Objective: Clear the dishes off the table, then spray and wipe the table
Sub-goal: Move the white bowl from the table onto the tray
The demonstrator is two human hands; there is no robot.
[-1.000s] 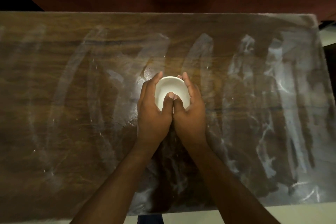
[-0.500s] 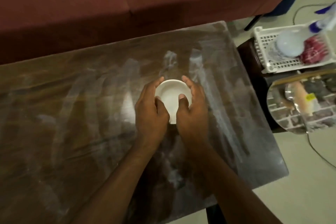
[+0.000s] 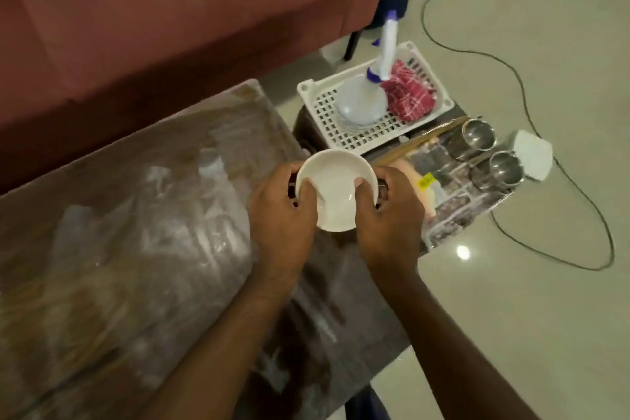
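A small white bowl (image 3: 335,189) hangs in the air over the right end of the brown table (image 3: 136,249), held from both sides. My left hand (image 3: 283,218) grips its left rim with the thumb inside. My right hand (image 3: 385,215) grips the right rim the same way. A spray bottle (image 3: 364,99) with a white and purple head stands in a white slotted basket (image 3: 341,133) beyond the bowl, beside a red and white cloth (image 3: 409,95).
A round tray (image 3: 453,211) to the right holds two steel cups (image 3: 477,135) (image 3: 504,169), chopsticks (image 3: 422,143) and a pale item with a yellow label. A red sofa (image 3: 170,27) runs behind the table. A black cable (image 3: 562,164) loops over the tiled floor.
Both hands have lifted the white bowl off the middle of the table and carried it right, to the table's right end. The view has swung right, showing the basket and tray.
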